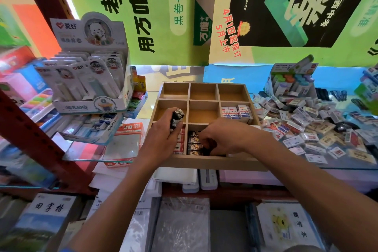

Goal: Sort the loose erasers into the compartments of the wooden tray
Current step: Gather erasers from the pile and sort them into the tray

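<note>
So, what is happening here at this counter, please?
A person is sorting erasers into a wooden tray with nine compartments. The left hand holds a few dark erasers over the tray, while the right hand reaches into the near middle compartment, where dark erasers already lie in a row. White erasers stand in the middle-right compartment and red ones fill the near left. The back row looks empty. A big loose pile waits to the right.
</note>
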`<action>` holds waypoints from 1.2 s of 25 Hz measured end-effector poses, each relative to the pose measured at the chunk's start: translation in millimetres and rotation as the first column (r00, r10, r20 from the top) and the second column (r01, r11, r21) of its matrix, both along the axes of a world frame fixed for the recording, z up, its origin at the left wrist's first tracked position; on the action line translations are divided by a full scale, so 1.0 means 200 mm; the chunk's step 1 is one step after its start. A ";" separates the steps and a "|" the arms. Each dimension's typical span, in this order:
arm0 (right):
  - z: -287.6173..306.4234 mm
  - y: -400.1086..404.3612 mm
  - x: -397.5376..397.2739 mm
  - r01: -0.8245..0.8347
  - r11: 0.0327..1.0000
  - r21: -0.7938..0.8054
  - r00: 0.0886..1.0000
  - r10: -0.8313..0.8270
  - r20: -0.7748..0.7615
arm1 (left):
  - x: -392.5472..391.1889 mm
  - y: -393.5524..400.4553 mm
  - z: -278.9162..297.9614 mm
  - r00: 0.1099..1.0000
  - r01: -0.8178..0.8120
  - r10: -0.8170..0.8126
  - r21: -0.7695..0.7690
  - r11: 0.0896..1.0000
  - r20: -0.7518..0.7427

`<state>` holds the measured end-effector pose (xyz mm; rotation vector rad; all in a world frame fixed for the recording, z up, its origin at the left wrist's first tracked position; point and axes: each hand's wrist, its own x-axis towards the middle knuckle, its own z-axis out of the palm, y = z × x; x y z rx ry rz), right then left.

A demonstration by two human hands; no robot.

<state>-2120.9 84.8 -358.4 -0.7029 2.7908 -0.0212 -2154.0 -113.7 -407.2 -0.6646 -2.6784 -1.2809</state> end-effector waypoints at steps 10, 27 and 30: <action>0.08 0.06 0.01 0.343 0.512 -0.788 0.923 -0.339 0.182 | 0.06 0.01 0.06 0.969 0.204 -0.221 0.150 0.967 0.107; 0.04 0.11 0.00 0.544 0.245 -0.803 0.796 -0.455 0.400 | 0.08 0.08 0.08 0.960 0.104 -0.176 0.306 0.946 0.217; 0.02 0.05 -0.01 0.574 0.188 -0.797 0.771 -0.452 0.449 | 0.07 0.08 0.08 0.948 0.194 -0.247 0.253 0.948 0.202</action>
